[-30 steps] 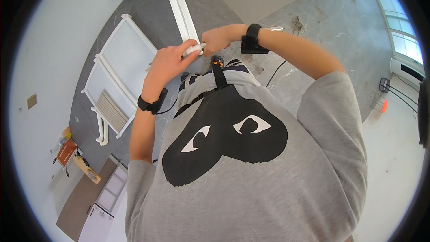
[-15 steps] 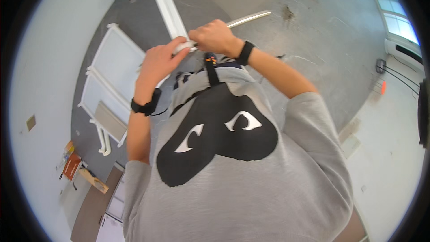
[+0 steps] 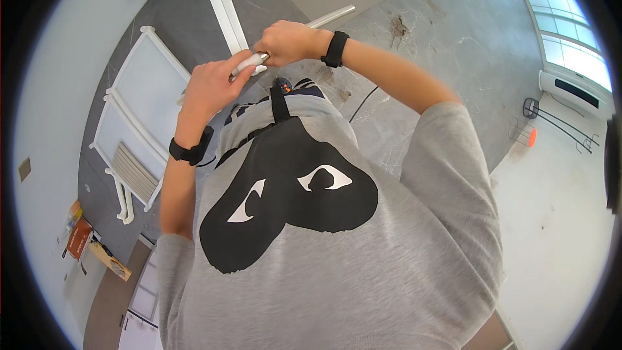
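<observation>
My left hand (image 3: 210, 87) is closed around a white tube (image 3: 245, 65) with a silvery metal end that points at my right hand. My right hand (image 3: 289, 43) is a fist on another white tube (image 3: 335, 17), whose free end sticks out to the upper right. The two hands are close together, and the metal end lies at the fingers of the right one; whether the tubes join there is hidden. Just beyond the hands, a long white rail (image 3: 223, 13) runs away toward the top of the view, its near end beside the left fingers.
On the left, white-framed pale panels (image 3: 146, 78) lie on the grey floor, with a beige ribbed piece (image 3: 135, 172) and bent white tubes (image 3: 123, 199) by them. A reddish-brown package (image 3: 79, 240) is at lower left. A cable (image 3: 364, 102) crosses the floor.
The view has shifted, so the surroundings sit further left. More of the silvery end now shows between my hands. Both hands keep their holds.
</observation>
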The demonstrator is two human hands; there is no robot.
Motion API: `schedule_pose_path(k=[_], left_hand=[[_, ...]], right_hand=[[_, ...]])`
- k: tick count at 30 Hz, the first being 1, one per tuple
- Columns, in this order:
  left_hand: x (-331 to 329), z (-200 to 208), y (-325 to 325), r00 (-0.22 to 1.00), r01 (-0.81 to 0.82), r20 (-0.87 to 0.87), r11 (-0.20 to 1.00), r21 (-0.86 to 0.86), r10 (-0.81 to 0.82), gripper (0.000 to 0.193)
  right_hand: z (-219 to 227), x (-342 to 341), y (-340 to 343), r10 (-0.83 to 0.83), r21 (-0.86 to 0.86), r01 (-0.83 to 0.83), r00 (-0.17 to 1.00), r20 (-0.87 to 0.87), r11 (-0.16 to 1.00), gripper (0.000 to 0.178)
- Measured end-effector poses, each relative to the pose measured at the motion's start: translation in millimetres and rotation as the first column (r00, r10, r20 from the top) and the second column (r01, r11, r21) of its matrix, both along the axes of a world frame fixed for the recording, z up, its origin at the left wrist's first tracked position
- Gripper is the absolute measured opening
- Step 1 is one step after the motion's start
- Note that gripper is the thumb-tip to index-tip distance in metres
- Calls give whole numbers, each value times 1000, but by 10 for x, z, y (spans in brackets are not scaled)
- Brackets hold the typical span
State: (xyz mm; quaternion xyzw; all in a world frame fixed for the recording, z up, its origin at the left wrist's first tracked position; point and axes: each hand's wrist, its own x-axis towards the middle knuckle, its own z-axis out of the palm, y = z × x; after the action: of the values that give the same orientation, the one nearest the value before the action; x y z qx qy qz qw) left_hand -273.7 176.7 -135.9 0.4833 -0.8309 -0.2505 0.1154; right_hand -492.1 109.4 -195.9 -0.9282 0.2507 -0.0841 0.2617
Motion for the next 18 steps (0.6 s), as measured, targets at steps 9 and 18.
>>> schedule_pose_path(k=[9, 18], left_hand=[[361, 54, 152, 992, -49, -121, 999, -24, 45, 28], [96, 146, 136, 998, -17, 66, 999, -37, 20, 57]], right_hand=[[-811, -107, -119, 98, 91, -96, 995, -22, 991, 20], [-497, -471, 110, -701, 382, 629, 710, 74, 677, 24]])
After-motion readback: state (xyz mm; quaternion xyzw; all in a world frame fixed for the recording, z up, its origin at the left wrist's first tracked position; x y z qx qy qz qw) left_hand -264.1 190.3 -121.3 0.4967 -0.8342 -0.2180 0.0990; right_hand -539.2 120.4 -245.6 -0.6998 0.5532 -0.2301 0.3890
